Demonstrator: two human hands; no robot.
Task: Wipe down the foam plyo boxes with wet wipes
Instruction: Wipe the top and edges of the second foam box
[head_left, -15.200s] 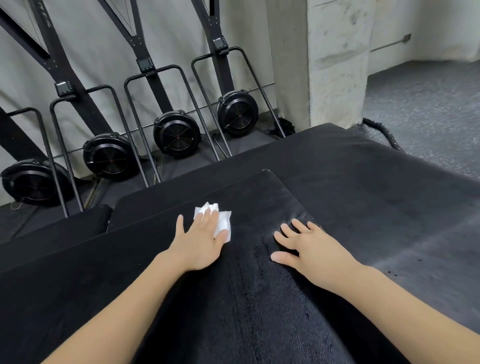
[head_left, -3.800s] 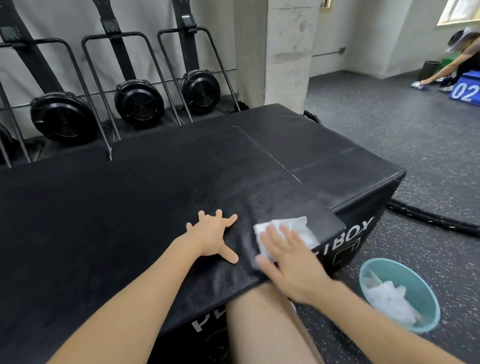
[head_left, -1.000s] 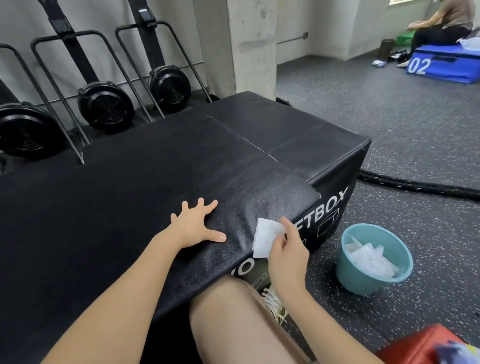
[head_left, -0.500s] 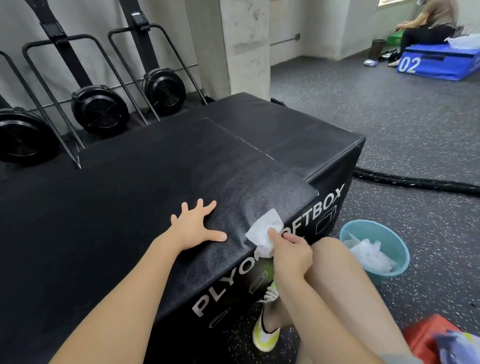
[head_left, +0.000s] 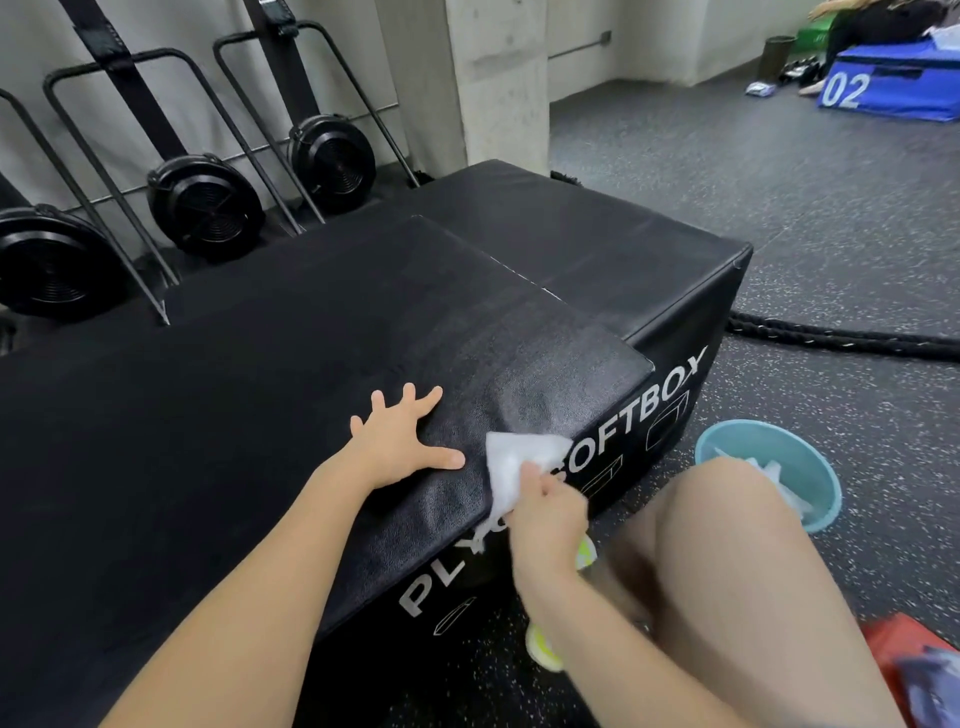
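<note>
Speckled rubber gym floor (head_left: 779, 171), grey and wide, running back to a concrete pillar (head_left: 498, 78) and pale walls. Against the left wall, a row of black fan-wheel machines (head_left: 205, 208) in tubular frames. Front and centre, a black foam plyo box (head_left: 291, 395) with white lettering down its near side; a second, lower black box (head_left: 597, 244) butted against its far right corner. Left hand (head_left: 402, 441) flat on the top near the front edge, fingers straight and fanned wide, thumb pointing right. Right hand (head_left: 548, 512) just beside it at the box's front edge, fingers curled, pinching a crumpled white wet wipe (head_left: 511, 462) that lies over the edge and covers part of the lettering. Between box and camera, a bare knee (head_left: 727, 525), blocking part of the floor and overlapping a teal bucket (head_left: 795, 457) with used white wipes inside, near the box's right corner. Below the right wrist, a yellow-green shoe (head_left: 543, 644), partly hidden. Thick black battle rope (head_left: 841, 338) across the floor beyond the boxes. Far right, a blue box marked 02 (head_left: 893, 88) with someone partly seen behind it. Bottom right corner, a red object (head_left: 898, 654), blurred and cut off.
</note>
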